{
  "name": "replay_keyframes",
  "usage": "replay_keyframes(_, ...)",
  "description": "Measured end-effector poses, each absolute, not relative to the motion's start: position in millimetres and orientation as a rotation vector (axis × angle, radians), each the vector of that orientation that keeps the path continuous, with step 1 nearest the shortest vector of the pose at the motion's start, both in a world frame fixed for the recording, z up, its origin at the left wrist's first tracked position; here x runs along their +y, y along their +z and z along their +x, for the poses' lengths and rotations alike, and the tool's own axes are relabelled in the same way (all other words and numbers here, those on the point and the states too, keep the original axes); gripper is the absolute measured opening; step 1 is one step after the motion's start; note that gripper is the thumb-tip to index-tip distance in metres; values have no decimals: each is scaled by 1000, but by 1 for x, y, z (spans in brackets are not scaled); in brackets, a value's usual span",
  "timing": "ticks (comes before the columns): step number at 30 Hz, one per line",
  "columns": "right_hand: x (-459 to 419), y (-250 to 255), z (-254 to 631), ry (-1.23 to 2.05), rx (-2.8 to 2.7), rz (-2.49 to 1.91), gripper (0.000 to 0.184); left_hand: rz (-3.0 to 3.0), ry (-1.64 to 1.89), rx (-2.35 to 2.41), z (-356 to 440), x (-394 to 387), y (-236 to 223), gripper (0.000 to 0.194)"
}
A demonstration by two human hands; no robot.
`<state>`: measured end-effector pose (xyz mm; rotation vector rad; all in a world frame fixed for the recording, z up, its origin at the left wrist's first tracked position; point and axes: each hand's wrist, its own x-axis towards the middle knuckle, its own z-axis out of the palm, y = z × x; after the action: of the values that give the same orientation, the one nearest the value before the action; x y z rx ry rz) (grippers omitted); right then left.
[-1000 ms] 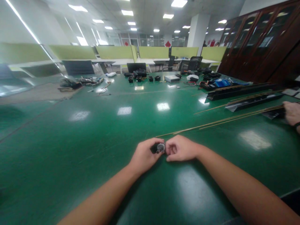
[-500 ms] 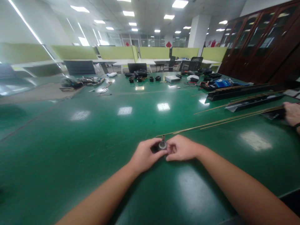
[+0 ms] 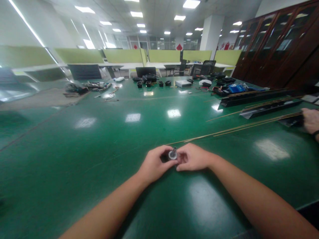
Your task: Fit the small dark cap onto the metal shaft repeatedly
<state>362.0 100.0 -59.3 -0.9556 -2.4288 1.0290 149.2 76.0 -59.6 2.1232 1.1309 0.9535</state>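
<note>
Between my two hands, near the middle of the green table point(image 3: 104, 139), is a small metal part point(image 3: 172, 154) with a round, flange-like base and a narrow stem pointing up. My left hand point(image 3: 156, 164) is closed around its left side, thumb in front and forefinger behind. Against its right side, my right hand point(image 3: 193, 157) is curled with the fingertips close together. Its fingers partly hide the part's edge, and whether they pinch something small there I cannot make out. The part's underside is hidden.
Long thin brass-coloured rods point(image 3: 224, 130) run from just beyond my hands toward the right. Black channel-shaped pieces point(image 3: 269, 108) lie at the right, near another person's hand point(image 3: 311, 121). Several small black blocks point(image 3: 149, 84), a white box point(image 3: 183, 83) and a blue item point(image 3: 236, 88) stand along the far side.
The metal part has tilted slightly, its stem now looking shorter and leaning a little right. My hands have stayed almost in place.
</note>
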Motion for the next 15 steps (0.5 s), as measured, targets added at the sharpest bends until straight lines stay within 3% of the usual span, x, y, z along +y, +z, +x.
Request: replay_keyframes(15, 100, -57, 361, 1029, -2372, -997, 16, 2253, 993, 999, 148, 73, -55, 24)
